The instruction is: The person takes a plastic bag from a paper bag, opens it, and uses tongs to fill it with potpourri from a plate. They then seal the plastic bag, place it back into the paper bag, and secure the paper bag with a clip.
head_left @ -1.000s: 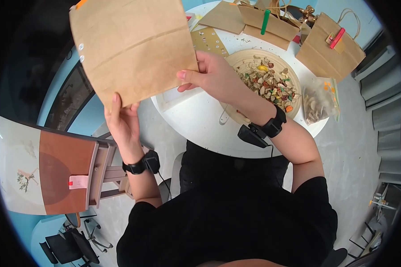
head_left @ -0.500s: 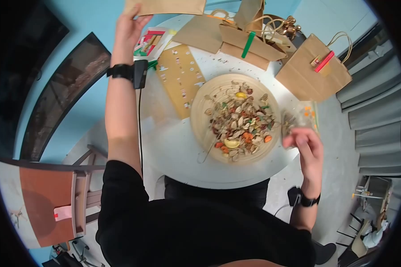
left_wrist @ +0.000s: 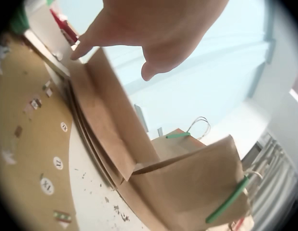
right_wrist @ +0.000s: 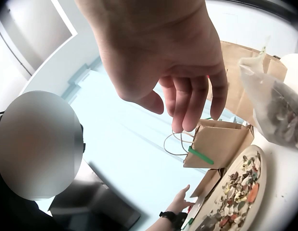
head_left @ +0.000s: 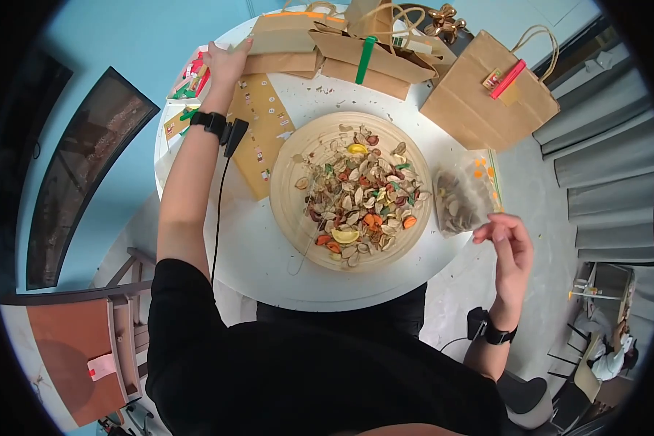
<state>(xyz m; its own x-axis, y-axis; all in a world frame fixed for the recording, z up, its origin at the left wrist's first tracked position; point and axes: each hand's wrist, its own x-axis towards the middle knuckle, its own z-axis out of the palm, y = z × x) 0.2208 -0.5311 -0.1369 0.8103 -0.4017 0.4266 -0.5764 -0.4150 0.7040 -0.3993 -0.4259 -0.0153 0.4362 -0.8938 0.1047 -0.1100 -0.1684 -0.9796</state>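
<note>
My left hand (head_left: 227, 65) reaches to the back left of the round table, right at the left edge of a brown paper bag (head_left: 287, 40) with an orange strip along its top. In the left wrist view its thumb and fingers are spread apart, fingertips close to the corner of the bag (left_wrist: 108, 103). At the right, my right hand (head_left: 512, 254) hovers with loosely bent fingers and nothing in them. A clear zip bag (head_left: 458, 200) of dried pieces lies just beyond its fingertips.
A round wooden plate (head_left: 287, 214) of dried potpourri sits mid-table. Left of it lies a yellow stickered sheet (head_left: 260, 149); a white tray (head_left: 174, 93) holds red and green clips. Behind stand a green-clipped paper bag (head_left: 341, 54) and a red-clipped one (head_left: 465, 102).
The paper bag, first raised in both hands, has gone down to the table's back left with my left hand. My right hand let go and moved right, beside the zip bag.
</note>
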